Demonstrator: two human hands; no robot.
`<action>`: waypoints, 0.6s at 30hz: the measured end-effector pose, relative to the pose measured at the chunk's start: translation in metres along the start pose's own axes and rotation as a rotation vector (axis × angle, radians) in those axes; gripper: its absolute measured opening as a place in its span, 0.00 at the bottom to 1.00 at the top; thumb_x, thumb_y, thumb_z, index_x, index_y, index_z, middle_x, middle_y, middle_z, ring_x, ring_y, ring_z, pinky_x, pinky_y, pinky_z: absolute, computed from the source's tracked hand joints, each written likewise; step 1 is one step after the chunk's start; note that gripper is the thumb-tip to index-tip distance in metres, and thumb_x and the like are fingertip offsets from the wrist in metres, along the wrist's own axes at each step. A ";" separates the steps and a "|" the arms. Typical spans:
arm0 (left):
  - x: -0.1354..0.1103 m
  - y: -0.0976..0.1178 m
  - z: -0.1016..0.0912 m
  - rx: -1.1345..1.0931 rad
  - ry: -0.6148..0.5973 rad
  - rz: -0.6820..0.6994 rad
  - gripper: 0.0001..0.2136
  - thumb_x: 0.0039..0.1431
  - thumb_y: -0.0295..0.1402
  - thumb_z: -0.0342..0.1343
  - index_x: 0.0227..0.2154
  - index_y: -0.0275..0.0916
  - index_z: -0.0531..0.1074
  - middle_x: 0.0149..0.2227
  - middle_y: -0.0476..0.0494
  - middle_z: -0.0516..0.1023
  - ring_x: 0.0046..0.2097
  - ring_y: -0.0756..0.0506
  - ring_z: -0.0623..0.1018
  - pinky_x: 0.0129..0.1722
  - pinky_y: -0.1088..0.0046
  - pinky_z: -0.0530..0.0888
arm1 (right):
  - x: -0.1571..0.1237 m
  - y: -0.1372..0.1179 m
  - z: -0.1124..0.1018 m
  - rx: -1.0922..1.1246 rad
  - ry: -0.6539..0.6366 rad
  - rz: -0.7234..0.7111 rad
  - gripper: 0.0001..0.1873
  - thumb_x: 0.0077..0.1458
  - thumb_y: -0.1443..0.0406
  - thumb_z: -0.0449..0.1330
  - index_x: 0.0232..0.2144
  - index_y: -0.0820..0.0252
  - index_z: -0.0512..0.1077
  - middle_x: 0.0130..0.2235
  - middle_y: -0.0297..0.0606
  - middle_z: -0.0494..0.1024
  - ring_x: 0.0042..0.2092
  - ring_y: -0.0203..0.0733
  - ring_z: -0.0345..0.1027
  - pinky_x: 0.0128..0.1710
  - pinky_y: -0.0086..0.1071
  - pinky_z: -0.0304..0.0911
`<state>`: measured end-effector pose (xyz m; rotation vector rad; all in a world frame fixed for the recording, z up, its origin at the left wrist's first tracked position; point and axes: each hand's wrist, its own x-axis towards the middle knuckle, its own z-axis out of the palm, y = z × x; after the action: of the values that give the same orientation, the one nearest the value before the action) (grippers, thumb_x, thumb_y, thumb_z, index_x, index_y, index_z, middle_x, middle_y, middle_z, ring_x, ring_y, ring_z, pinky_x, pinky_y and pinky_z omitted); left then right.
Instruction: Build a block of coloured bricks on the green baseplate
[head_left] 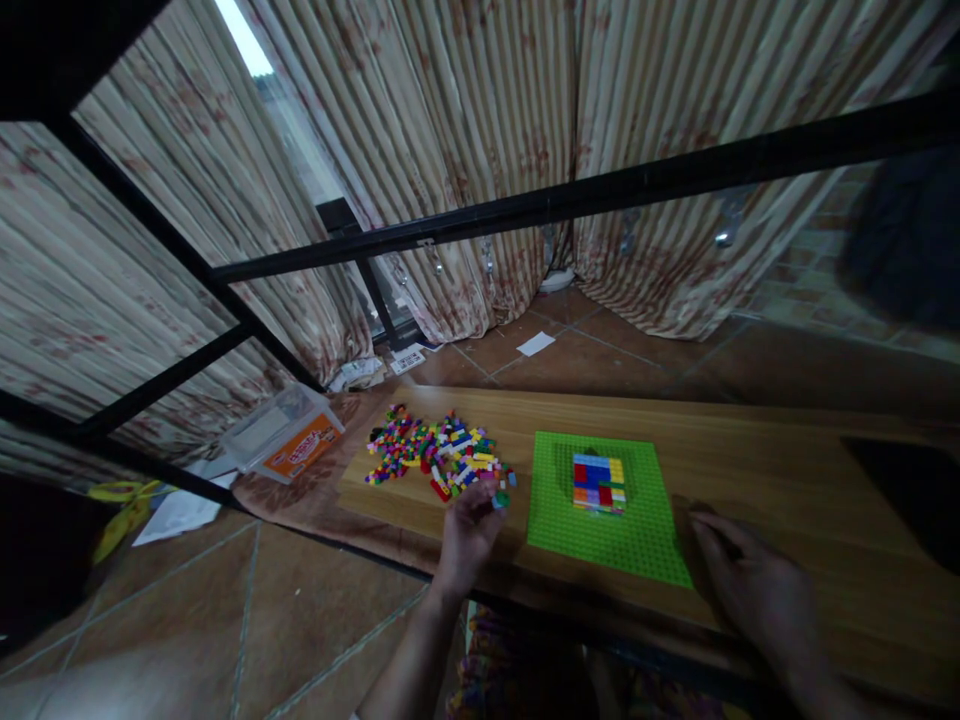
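My left hand is closed, pinching a small green toy brick at its fingertips, just in front of a heap of loose toy bricks in many colours. To its right lies a green studded baseplate. A low square block of toy bricks in blue, red, yellow, white and orange stands on that plate. Beside the plate's right edge, my right hand rests near the tabletop with curled fingers. Whether anything is inside them is hidden.
Everything lies on a long wooden tabletop. A dark flat panel is at its right end. Beyond the left end sits a clear plastic box with an orange label. A black metal rail crosses behind, before striped curtains.
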<state>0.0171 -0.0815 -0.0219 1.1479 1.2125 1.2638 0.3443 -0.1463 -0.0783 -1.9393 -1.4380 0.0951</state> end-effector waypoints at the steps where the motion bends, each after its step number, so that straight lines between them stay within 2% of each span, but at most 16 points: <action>1: -0.003 0.004 0.002 0.025 -0.013 0.014 0.16 0.44 0.31 0.66 0.38 0.37 0.76 0.41 0.40 0.80 0.43 0.43 0.78 0.45 0.68 0.74 | 0.001 0.000 0.000 0.014 0.001 0.011 0.24 0.57 0.48 0.48 0.38 0.57 0.76 0.43 0.45 0.80 0.38 0.53 0.77 0.36 0.41 0.70; 4: -0.013 0.017 0.010 0.138 -0.043 0.081 0.16 0.47 0.30 0.64 0.42 0.38 0.75 0.40 0.42 0.79 0.42 0.45 0.78 0.45 0.69 0.74 | 0.000 -0.010 -0.005 0.133 0.039 0.057 0.24 0.56 0.48 0.51 0.38 0.59 0.76 0.42 0.45 0.80 0.40 0.51 0.76 0.41 0.41 0.70; 7: -0.025 0.031 0.018 0.232 -0.070 0.170 0.18 0.50 0.29 0.63 0.46 0.39 0.73 0.40 0.43 0.78 0.43 0.45 0.77 0.47 0.68 0.74 | -0.010 -0.050 -0.015 0.352 0.063 0.141 0.20 0.55 0.50 0.56 0.37 0.58 0.77 0.39 0.43 0.81 0.41 0.48 0.75 0.44 0.39 0.69; 9: -0.033 0.038 0.023 0.294 -0.105 0.246 0.19 0.52 0.28 0.61 0.49 0.40 0.71 0.41 0.44 0.78 0.44 0.46 0.77 0.48 0.67 0.73 | -0.021 -0.091 -0.023 0.537 -0.030 0.159 0.16 0.54 0.53 0.59 0.38 0.56 0.76 0.40 0.40 0.80 0.42 0.45 0.74 0.43 0.36 0.69; 12: -0.045 0.050 0.032 0.407 -0.172 0.376 0.20 0.55 0.26 0.58 0.52 0.43 0.69 0.41 0.46 0.78 0.44 0.47 0.78 0.49 0.68 0.73 | -0.035 -0.150 -0.031 0.823 -0.237 0.211 0.18 0.52 0.54 0.62 0.43 0.56 0.75 0.35 0.37 0.78 0.37 0.40 0.73 0.37 0.31 0.69; 13: -0.049 0.053 0.034 0.450 -0.200 0.421 0.20 0.56 0.26 0.57 0.52 0.44 0.68 0.41 0.46 0.78 0.44 0.47 0.78 0.49 0.68 0.74 | -0.038 -0.164 -0.032 0.914 -0.269 0.246 0.19 0.51 0.54 0.63 0.43 0.57 0.75 0.34 0.37 0.78 0.36 0.39 0.72 0.35 0.30 0.69; 15: -0.055 0.060 0.038 0.526 -0.264 0.505 0.21 0.57 0.24 0.55 0.54 0.46 0.67 0.43 0.46 0.78 0.45 0.47 0.77 0.48 0.70 0.74 | -0.041 -0.182 -0.033 1.059 -0.317 0.313 0.19 0.49 0.54 0.65 0.41 0.58 0.75 0.33 0.36 0.77 0.35 0.38 0.72 0.35 0.29 0.69; 18: -0.061 0.066 0.039 0.580 -0.321 0.577 0.23 0.58 0.23 0.54 0.56 0.47 0.65 0.44 0.46 0.77 0.47 0.47 0.77 0.48 0.70 0.74 | -0.041 -0.186 -0.034 1.141 -0.327 0.370 0.18 0.47 0.55 0.67 0.38 0.59 0.76 0.30 0.34 0.76 0.33 0.36 0.70 0.34 0.28 0.68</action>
<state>0.0563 -0.1402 0.0459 2.1529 1.0613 1.0830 0.1932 -0.1745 0.0398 -1.1862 -0.8290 1.1688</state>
